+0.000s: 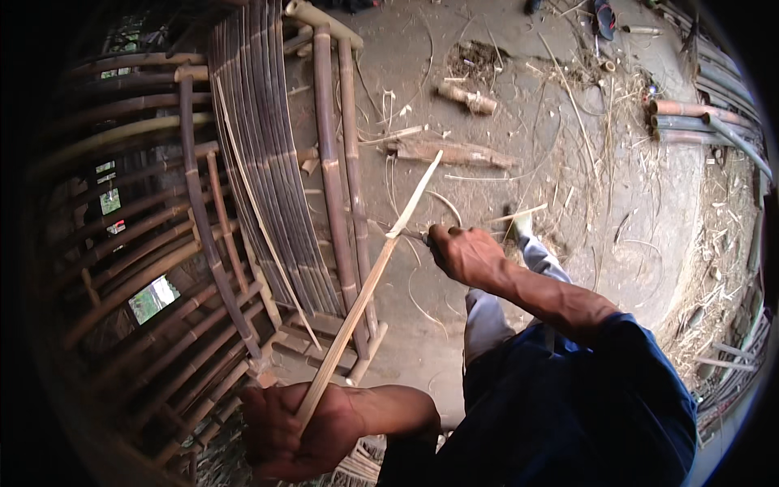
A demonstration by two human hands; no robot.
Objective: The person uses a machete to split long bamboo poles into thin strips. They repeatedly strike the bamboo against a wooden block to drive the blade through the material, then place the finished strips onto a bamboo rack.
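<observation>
A long, pale bamboo strip [353,315] slants up from lower left toward the middle. Its lower end lies in my left hand [304,430], whose fingers are closed around it. My right hand [472,256] is a fist around the handle of a knife [412,234]. The thin blade meets the strip in its upper part, where a lighter, shaved stretch starts and runs to the far tip. Most of the handle is hidden in my fist.
A dark bamboo bench [264,154] with a slatted seat stands left of the strip. Split wood [454,154] and a short bamboo piece [466,99] lie on the floor among shavings. Bamboo poles [690,122] are stacked at right. A sandal [604,20] lies at the far side.
</observation>
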